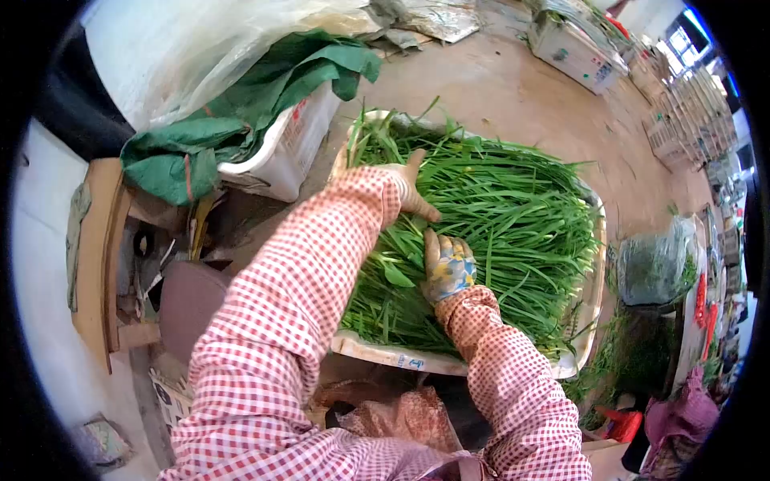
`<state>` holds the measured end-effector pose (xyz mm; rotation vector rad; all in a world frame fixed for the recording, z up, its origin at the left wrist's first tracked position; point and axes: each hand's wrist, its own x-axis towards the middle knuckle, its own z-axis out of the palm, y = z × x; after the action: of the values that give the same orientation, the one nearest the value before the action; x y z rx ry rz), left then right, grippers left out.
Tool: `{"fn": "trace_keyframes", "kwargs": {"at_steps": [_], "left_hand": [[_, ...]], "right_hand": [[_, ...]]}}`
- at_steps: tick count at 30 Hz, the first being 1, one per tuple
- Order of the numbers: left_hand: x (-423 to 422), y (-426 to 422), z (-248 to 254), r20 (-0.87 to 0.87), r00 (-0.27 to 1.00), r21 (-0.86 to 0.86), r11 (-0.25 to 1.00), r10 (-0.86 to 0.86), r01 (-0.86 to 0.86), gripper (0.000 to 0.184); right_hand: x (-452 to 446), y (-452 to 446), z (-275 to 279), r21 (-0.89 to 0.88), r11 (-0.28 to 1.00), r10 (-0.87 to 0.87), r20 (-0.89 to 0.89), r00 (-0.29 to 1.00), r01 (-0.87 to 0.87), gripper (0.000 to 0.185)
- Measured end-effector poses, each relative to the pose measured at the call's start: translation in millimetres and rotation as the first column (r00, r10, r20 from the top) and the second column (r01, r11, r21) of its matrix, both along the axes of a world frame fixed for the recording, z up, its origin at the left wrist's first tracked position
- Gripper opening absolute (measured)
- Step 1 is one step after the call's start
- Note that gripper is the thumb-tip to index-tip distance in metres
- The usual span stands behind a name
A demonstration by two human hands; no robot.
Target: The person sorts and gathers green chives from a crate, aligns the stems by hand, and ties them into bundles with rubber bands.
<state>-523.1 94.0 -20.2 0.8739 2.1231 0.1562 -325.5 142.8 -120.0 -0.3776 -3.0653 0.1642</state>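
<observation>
A shallow white crate (591, 321) holds a thick layer of long green leafy stalks that look like garlic chives (513, 208). Their pale ends point to the right side. My left hand (411, 191), in a pale work glove, rests over the upper left of the greens with thumb and fingers spread apart. Just below and to the right, my right hand (449, 266), in a blue and yellow patterned glove, presses down on the leaves. Its thumb stands slightly away from the fingers, and the fingertips are partly among the leaves. A broader leaf (395, 275) lies beside it.
At upper left, green woven cloth (265, 108) drapes over another white crate (301, 148). A further crate (573, 52) and stacked crates (694, 120) stand on the brown floor (457, 76). To the right is a clear plastic bag (656, 260) with greens.
</observation>
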Motion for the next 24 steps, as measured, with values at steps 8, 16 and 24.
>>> {"fn": "trace_keyframes", "kwargs": {"at_steps": [8,16,24], "left_hand": [[-3,-24,-58,-0.050,0.866,0.386,0.809,0.497,-0.443,0.071],[-4,-45,-70,0.288,0.849,0.653,0.557,0.443,-0.513,0.060],[-66,-41,-118,0.165,0.817,0.638,0.572,0.552,-0.515,0.062]], "right_hand": [[-15,7,37,0.029,0.993,0.109,0.061,0.992,-0.111,0.060],[-48,34,61,-0.103,0.975,0.221,0.418,0.881,-0.196,0.080],[-30,26,36,-0.149,0.984,0.141,0.275,0.951,-0.102,0.076]]}}
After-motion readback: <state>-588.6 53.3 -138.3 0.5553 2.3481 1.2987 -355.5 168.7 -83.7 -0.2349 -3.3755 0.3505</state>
